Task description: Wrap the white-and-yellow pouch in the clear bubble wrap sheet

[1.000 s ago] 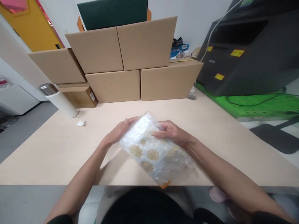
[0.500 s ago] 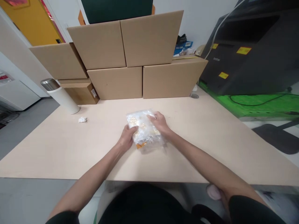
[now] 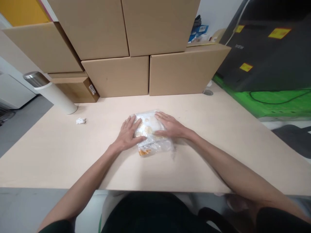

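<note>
A clear plastic bag (image 3: 148, 129) with whitish, yellow-patterned contents lies on the table, an orange patch at its near left corner. What exactly is inside I cannot make out. My left hand (image 3: 128, 132) rests on the bag's left side, fingers spread and thumb pointing inward. On the opposite side my right hand (image 3: 171, 125) lies flat over the right edge, its fingers stretched out across the top. The bag's loose, crinkled end sticks out toward me below both hands.
A white bottle (image 3: 57, 97) with a steel cap and a crumpled white scrap (image 3: 81, 120) stand to the left on the pale table (image 3: 60, 161). Cardboard boxes (image 3: 116, 77) line the back. A dark machine (image 3: 264, 61) sits on a green surface (image 3: 279, 105) at the right.
Both hands have gone from gripping the bag's sides to lying spread on it. The bag now lies flatter on the table. The view has tilted downward.
</note>
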`<state>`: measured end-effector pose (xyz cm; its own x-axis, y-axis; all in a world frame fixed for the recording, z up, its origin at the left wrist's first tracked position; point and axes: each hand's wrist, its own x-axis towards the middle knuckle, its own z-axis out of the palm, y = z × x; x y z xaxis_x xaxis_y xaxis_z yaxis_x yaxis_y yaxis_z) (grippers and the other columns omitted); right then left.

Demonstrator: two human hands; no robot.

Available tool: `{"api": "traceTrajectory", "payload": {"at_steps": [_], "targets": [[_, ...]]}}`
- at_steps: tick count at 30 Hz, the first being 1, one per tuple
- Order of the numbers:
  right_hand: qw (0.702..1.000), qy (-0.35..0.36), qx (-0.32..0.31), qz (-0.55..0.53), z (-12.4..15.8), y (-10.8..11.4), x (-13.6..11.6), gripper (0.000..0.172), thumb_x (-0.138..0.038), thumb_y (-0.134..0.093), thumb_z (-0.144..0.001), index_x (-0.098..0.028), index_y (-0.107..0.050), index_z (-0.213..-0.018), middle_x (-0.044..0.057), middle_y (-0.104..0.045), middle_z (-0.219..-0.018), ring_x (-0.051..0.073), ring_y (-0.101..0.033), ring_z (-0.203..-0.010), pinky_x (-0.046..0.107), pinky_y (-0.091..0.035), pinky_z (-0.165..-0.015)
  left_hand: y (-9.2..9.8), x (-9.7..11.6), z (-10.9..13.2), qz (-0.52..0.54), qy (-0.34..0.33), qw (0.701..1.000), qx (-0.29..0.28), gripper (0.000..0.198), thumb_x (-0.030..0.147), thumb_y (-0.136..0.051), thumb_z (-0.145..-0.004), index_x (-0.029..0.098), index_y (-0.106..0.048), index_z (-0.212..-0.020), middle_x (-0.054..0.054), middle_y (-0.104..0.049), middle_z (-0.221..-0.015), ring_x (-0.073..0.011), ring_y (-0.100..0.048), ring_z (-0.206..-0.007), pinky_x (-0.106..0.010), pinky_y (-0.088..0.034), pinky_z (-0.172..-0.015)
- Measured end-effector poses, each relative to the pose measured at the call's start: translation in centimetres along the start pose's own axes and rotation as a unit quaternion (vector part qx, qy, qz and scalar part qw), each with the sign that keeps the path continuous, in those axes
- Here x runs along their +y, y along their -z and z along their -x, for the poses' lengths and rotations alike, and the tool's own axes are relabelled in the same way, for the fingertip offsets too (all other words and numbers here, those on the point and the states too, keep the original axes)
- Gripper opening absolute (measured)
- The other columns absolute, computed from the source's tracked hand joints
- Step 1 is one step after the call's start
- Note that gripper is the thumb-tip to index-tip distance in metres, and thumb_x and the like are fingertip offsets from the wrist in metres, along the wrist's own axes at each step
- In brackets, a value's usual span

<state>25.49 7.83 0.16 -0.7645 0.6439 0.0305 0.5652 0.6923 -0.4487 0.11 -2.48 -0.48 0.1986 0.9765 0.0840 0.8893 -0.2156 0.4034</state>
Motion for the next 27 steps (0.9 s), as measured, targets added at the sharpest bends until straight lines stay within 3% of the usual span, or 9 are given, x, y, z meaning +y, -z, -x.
{"api": "traceTrajectory", "payload": {"at_steps": [4,8,20,27], "targets": [[0.998,0.029,-0.059,-0.003,0.3,0.9,1.0,0.125,-0.081,-0.068,-0.066,-0.015,-0.02,-0.16,0.018,-0.012,-0.167,0.041,-0.011,-0.153,0.057,-0.017,-0.123,0.9,-0.6,-0.1,-0.005,-0.021,0.999,-0.042,0.114,0.075,-0.064,-0.075,0.021,-0.014,-0.161,-0.019,-0.008,-0.168,-0.036,-0.007,-0.155,-0.056,-0.009,-0.123],[0.995,0.056,-0.079,-0.007,0.6,0.9,1.6,0.129,-0.078,-0.072,-0.064,-0.015,-0.017,-0.161,0.018,-0.011,-0.167,0.041,-0.01,-0.153,0.057,-0.016,-0.123,1.1,-0.9,-0.1,-0.019,-0.031,0.997,-0.072,0.131,0.078,-0.069,-0.066,0.016,-0.004,-0.161,-0.023,0.0,-0.167,-0.037,-0.004,-0.155,-0.055,-0.01,-0.123],[0.997,0.05,-0.061,-0.006,0.9,-0.3,2.2,0.127,-0.073,-0.075,-0.066,-0.02,-0.011,-0.162,0.016,-0.011,-0.168,0.042,-0.01,-0.153,0.06,-0.018,-0.122,-0.1,0.0,-0.2,-0.06,-0.027,0.997,-0.045,0.125,0.067,-0.073,-0.064,0.013,-0.011,-0.158,-0.023,-0.014,-0.166,-0.0377,-0.01,-0.154,-0.054,-0.001,-0.124],[0.996,0.031,-0.084,-0.024,0.5,0.6,1.3,0.123,-0.08,-0.065,-0.07,-0.015,-0.015,-0.161,0.017,-0.01,-0.168,0.041,-0.008,-0.153,0.059,-0.017,-0.123,0.2,0.0,-0.2,-0.012,-0.001,0.997,-0.081,0.123,0.072,-0.067,-0.071,0.013,-0.004,-0.16,-0.024,-0.005,-0.167,-0.0388,-0.003,-0.155,-0.06,0.0,-0.122]]}}
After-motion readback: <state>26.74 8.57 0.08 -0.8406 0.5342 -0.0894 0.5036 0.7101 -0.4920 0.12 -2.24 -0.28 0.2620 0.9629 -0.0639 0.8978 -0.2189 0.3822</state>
